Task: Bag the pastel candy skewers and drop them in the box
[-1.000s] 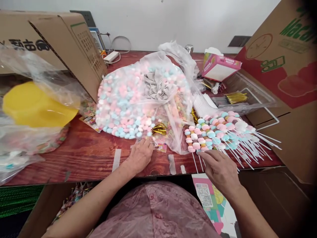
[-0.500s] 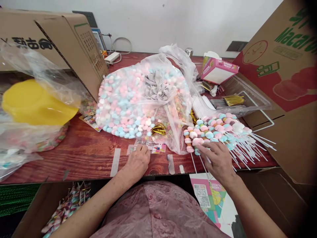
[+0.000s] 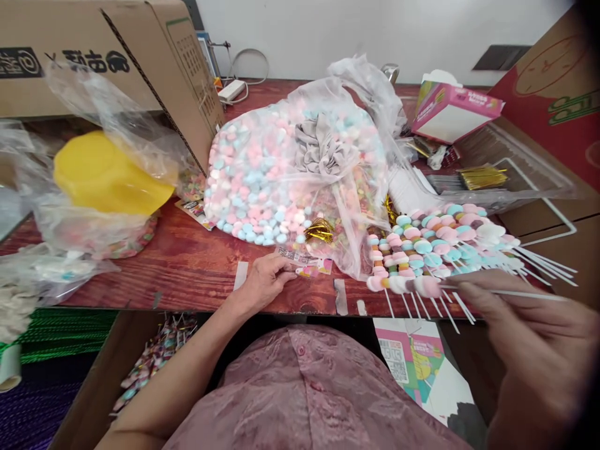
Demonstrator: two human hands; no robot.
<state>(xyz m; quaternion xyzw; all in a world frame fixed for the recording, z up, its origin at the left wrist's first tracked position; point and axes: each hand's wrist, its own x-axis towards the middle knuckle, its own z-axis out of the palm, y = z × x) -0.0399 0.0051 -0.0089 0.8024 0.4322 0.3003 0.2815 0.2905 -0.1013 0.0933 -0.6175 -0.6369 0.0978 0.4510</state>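
- My right hand is low and near my body, off the near edge of the table. Its fingers are closed around the white stick of one marshmallow skewer.
- That skewer lies almost level, its long axis running left to right. The bare stick end is in my right hand and the marshmallow end points left, away from it, over the table's near edge.
- The marshmallow end sits just in front of the pile of finished skewers, close enough that I cannot tell if they touch. The pile is beyond my right hand, with its sticks fanning out toward that side.
- My left hand is palm down on the table, well apart from the right one. Its fingers are bent and the tips are on a small printed label. I cannot tell whether they pinch it or only press on it.
- Just beyond the label are some gold twist ties against the big clear bag of pink, blue and white marshmallows.
- The held skewer's marshmallow end lies between my two hands, and it is the right hand that has it.
- Far off my left hand are a yellow tub wrapped in plastic and a cardboard box.
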